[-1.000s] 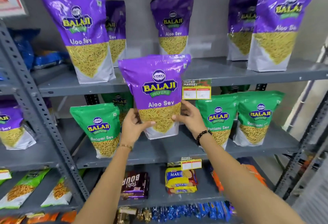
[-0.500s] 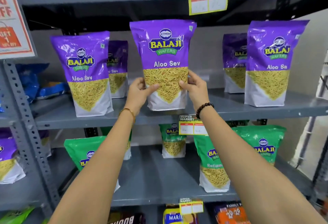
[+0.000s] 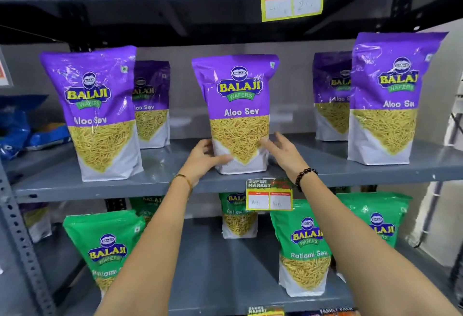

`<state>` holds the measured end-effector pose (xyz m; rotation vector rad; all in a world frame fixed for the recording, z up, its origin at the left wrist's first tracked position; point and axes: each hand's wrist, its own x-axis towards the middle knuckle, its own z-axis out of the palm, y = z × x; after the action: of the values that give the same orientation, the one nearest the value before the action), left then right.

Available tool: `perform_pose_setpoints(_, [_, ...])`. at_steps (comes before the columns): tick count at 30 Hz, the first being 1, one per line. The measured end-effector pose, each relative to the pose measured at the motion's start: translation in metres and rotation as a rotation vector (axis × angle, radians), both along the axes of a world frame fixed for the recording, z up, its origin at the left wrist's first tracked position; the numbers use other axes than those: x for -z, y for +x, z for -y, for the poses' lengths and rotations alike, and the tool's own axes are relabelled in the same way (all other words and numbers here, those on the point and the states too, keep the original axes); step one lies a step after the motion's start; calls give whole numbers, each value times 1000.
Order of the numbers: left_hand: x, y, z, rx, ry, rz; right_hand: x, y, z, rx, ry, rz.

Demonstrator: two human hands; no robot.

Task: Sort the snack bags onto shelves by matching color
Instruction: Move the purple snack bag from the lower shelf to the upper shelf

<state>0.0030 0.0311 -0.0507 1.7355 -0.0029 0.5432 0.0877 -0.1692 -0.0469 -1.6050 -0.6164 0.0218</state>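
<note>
Purple plastic Aloo Sev snack bag (image 3: 238, 105) stands upright midway along the grey metal shelf (image 3: 325, 173), between other purple bags (image 3: 100, 115). Left hand (image 3: 204, 158) grips its lower corner; right hand (image 3: 283, 151) is spread, fingertips brushing its side

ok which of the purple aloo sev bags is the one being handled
The middle purple bag, front and centre on its shelf: the left hand grips its lower left corner, the right hand is open beside it.
</note>
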Motion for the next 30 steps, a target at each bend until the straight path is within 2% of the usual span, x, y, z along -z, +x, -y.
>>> perform_pose_setpoints(2, [0, 1, -1, 26, 20, -54, -3, 1, 2, -69, -21, -70])
perform_pose_setpoints(6, [2, 1, -1, 30, 36, -67, -6, -7, 3, -183, -98, -16])
perform_pose_setpoints(12, [1, -5, 5, 37, 76, -55, -2, -6, 3, -91, -65, -33])
perform_pose_setpoints(30, [2, -6, 7, 85, 68, -51, -3, -7, 4, -85, -70, -52])
